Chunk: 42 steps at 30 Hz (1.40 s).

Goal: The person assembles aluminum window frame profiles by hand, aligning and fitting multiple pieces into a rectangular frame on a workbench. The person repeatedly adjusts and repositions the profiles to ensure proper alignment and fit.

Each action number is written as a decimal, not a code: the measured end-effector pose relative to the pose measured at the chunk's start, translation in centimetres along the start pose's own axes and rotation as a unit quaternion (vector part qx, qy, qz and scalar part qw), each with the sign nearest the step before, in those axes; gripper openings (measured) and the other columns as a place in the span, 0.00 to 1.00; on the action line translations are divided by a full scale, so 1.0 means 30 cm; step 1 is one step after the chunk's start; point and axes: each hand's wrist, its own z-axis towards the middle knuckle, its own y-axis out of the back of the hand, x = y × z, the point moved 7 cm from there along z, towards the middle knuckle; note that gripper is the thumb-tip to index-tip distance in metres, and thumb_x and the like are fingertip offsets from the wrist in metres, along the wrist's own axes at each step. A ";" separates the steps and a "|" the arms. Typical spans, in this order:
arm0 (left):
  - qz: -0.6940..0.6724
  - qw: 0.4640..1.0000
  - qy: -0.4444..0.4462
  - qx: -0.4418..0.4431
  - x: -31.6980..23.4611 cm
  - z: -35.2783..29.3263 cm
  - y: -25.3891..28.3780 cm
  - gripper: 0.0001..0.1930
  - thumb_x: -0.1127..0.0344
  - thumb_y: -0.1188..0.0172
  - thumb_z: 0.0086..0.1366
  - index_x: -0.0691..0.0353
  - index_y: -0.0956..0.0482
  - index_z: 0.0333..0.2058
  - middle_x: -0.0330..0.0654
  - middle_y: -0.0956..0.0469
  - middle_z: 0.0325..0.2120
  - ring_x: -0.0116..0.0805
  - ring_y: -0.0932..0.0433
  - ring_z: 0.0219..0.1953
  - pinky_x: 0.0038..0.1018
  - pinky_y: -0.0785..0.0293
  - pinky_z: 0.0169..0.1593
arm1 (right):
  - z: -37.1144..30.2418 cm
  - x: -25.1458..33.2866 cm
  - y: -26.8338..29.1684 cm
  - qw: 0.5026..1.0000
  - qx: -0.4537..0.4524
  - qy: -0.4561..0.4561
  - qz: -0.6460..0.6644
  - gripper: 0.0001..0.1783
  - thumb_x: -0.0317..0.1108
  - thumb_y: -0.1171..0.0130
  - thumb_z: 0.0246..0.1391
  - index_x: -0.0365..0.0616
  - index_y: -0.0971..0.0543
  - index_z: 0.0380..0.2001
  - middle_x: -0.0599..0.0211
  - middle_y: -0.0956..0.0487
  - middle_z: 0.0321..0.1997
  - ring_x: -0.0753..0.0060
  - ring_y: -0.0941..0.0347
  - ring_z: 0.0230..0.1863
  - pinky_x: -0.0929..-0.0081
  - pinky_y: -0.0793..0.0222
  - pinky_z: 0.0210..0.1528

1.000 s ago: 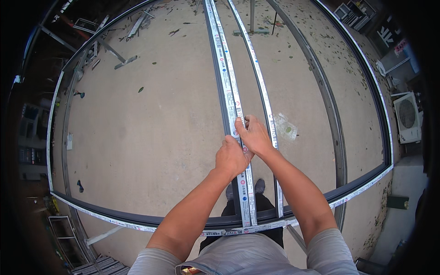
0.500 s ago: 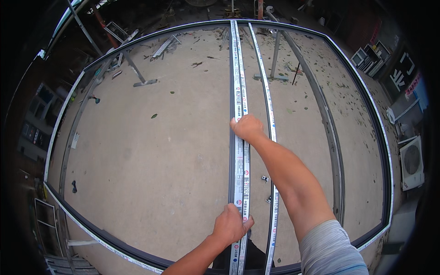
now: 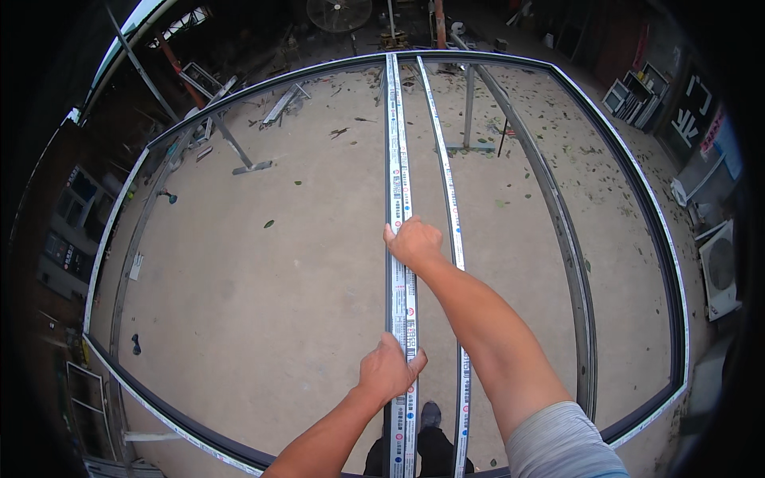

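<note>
Counts: two hands, one frame (image 3: 682, 334), one wide bar (image 3: 400, 299), one thin bar (image 3: 457, 231). Wide bar carried two labelled film strips side by side; couldn't tell if it was one profile or two. It ran from the frame's far edge toward the near edge, about mid-span. Thin bar ran just beside it on the right, apart, nobody touching it.

Left hand (image 3: 388, 368) sat nearer the near edge, fingers clamped on the wide bar, thumb over its right side. Right hand (image 3: 416, 241) was farther along, fingers clamped on the same bar, thumb at its left side. Fingertips under the bar were hidden.

Two steel rails (image 3: 586, 319) ran below the frame, one near each side edge.

Cut off: near ends of both bars and the middle of the near edge, all at the bottom of the view. One shoe (image 3: 431, 413) showed between the bars. Fan (image 3: 339, 12) was cropped at the top; surroundings past the far edge were dark, hard to make out.
</note>
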 end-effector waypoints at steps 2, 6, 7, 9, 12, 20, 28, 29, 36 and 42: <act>0.017 1.000 -0.021 -0.015 0.024 0.006 -0.012 0.34 0.42 0.36 0.71 0.75 0.30 0.47 0.66 0.14 0.42 0.62 0.11 0.43 0.48 0.16 0.52 | -0.087 -0.028 0.033 0.999 0.010 -0.019 0.042 0.34 0.59 0.47 0.73 0.34 0.19 0.56 0.50 0.19 0.52 0.46 0.16 0.55 0.49 0.21 0.53; 0.007 0.999 -0.040 -0.027 0.050 0.009 -0.016 0.35 0.42 0.36 0.71 0.78 0.29 0.48 0.69 0.14 0.42 0.64 0.11 0.44 0.48 0.16 0.52 | -0.374 -0.236 0.040 0.970 -0.234 -0.033 0.063 0.35 0.52 0.34 0.64 0.30 0.26 0.60 0.40 0.21 0.57 0.41 0.27 0.65 0.48 0.30 0.65; 0.000 0.999 -0.047 -0.021 0.041 0.013 -0.020 0.35 0.42 0.35 0.71 0.78 0.29 0.48 0.69 0.14 0.42 0.64 0.11 0.44 0.48 0.16 0.52 | -0.448 -0.306 0.000 0.968 -0.235 -0.065 0.053 0.36 0.52 0.35 0.65 0.30 0.27 0.61 0.39 0.20 0.54 0.40 0.25 0.61 0.46 0.28 0.64; -0.006 0.997 -0.067 -0.030 0.041 0.023 -0.039 0.35 0.42 0.35 0.70 0.78 0.29 0.48 0.68 0.14 0.42 0.63 0.11 0.44 0.48 0.16 0.52 | -0.563 -0.423 -0.098 0.971 -0.188 -0.116 0.090 0.35 0.52 0.36 0.67 0.31 0.28 0.62 0.42 0.19 0.47 0.42 0.20 0.51 0.44 0.24 0.57; 0.001 0.996 -0.083 -0.041 0.044 0.025 -0.054 0.36 0.42 0.34 0.70 0.78 0.29 0.49 0.67 0.14 0.42 0.62 0.11 0.45 0.48 0.16 0.53 | -0.625 -0.508 -0.185 0.954 -0.040 -0.152 0.256 0.29 0.47 0.37 0.70 0.34 0.30 0.59 0.53 0.19 0.36 0.54 0.19 0.33 0.51 0.19 0.39; -0.022 0.994 -0.102 -0.043 0.055 0.044 -0.052 0.35 0.41 0.33 0.69 0.76 0.28 0.50 0.64 0.13 0.43 0.61 0.11 0.45 0.48 0.16 0.54 | -0.621 -0.464 -0.154 0.914 -0.011 -0.174 0.366 0.18 0.42 0.40 0.75 0.38 0.30 0.50 0.64 0.24 0.27 0.71 0.25 0.20 0.66 0.24 0.20; -0.032 0.993 -0.102 -0.046 0.062 0.048 -0.052 0.34 0.42 0.33 0.69 0.75 0.28 0.49 0.63 0.14 0.44 0.61 0.11 0.45 0.49 0.16 0.53 | -0.664 -0.518 -0.218 0.964 -0.098 -0.199 0.143 0.27 0.54 0.46 0.76 0.38 0.29 0.56 0.29 0.15 0.42 0.20 0.18 0.47 0.32 0.23 0.53; -0.026 0.993 -0.105 -0.052 0.062 0.042 -0.058 0.34 0.42 0.34 0.69 0.75 0.28 0.49 0.62 0.14 0.44 0.61 0.11 0.44 0.49 0.16 0.53 | -0.665 -0.520 -0.208 0.966 -0.106 -0.202 0.120 0.28 0.55 0.47 0.76 0.38 0.29 0.57 0.26 0.15 0.44 0.17 0.19 0.50 0.30 0.25 0.56; -0.035 0.992 -0.108 -0.048 0.055 0.037 -0.063 0.33 0.42 0.34 0.69 0.74 0.27 0.48 0.61 0.14 0.42 0.60 0.11 0.42 0.49 0.16 0.51 | -0.703 -0.773 0.183 0.970 -0.134 -0.199 -0.030 0.26 0.55 0.43 0.76 0.41 0.28 0.55 0.30 0.14 0.42 0.21 0.18 0.48 0.31 0.24 0.50; -0.034 0.990 -0.122 -0.068 0.068 0.055 -0.072 0.34 0.42 0.34 0.68 0.74 0.28 0.48 0.60 0.14 0.42 0.61 0.11 0.43 0.49 0.16 0.52 | -0.745 -0.656 0.382 0.973 -0.081 -0.199 0.083 0.25 0.51 0.41 0.75 0.35 0.24 0.50 0.54 0.17 0.32 0.61 0.16 0.32 0.58 0.19 0.33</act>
